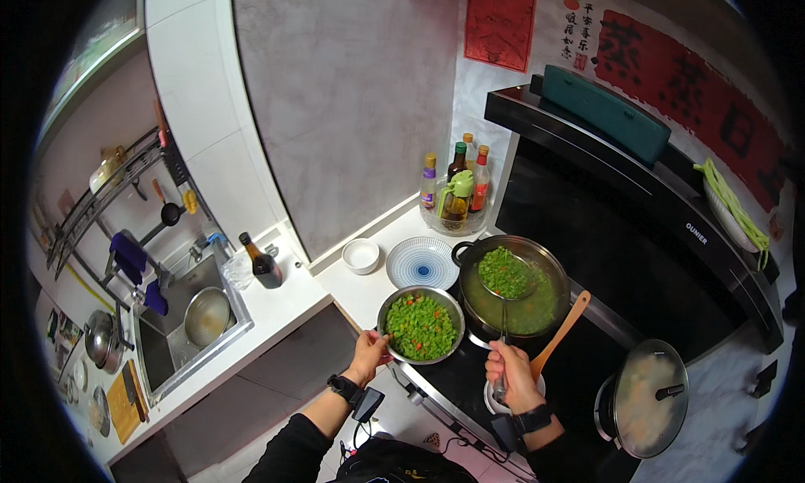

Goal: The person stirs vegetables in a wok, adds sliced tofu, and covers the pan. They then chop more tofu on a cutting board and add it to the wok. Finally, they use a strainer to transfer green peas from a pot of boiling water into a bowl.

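Note:
My left hand (370, 357) grips the rim of a round stainless steel bowl (462, 332) at its near left side. Chopped green vegetables with small orange-red pieces (420, 327) fill much of that bowl. In my right hand (512, 370) is the handle of a strainer ladle (505, 313), which reaches into a dark pot (560, 263) on the stove. The ladle's basket holds more chopped greens (505, 272). Greenish liquid (528, 313) with loose bits surrounds it in the pot.
A wooden spatula (563, 329) leans in a white bowl (489, 398) beside my right hand. A patterned plate (422, 263), a small white bowl (361, 256) and bottles (459, 162) stand behind. A lidded pan (651, 398) is at right; the sink (182, 351) lies left.

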### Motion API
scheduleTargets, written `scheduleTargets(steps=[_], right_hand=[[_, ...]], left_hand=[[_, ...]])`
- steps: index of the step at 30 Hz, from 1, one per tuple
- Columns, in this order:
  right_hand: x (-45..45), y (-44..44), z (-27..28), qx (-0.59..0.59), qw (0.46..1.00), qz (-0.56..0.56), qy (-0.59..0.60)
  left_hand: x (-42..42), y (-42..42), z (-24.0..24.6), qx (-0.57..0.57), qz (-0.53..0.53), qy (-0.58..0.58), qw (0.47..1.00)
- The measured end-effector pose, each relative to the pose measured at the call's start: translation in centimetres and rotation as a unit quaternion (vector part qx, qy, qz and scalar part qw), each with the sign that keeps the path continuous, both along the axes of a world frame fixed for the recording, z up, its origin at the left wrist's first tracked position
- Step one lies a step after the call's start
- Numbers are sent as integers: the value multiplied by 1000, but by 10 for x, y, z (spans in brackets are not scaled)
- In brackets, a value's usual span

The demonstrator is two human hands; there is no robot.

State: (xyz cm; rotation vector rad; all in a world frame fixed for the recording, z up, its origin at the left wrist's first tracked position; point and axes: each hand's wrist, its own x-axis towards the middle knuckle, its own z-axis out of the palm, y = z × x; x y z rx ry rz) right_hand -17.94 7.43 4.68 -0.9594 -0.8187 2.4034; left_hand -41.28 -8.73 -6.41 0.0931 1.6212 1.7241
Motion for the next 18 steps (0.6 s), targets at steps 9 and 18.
scheduleTargets(steps=[9,18], right_hand=[[47,-33,26,60,997,-12,-41],[45,-64,48,144,984,-80,-73]], left_hand=[[-27,12,-13,-20,-61,20,998],[-30,11,-14,18,-78,28,996]])
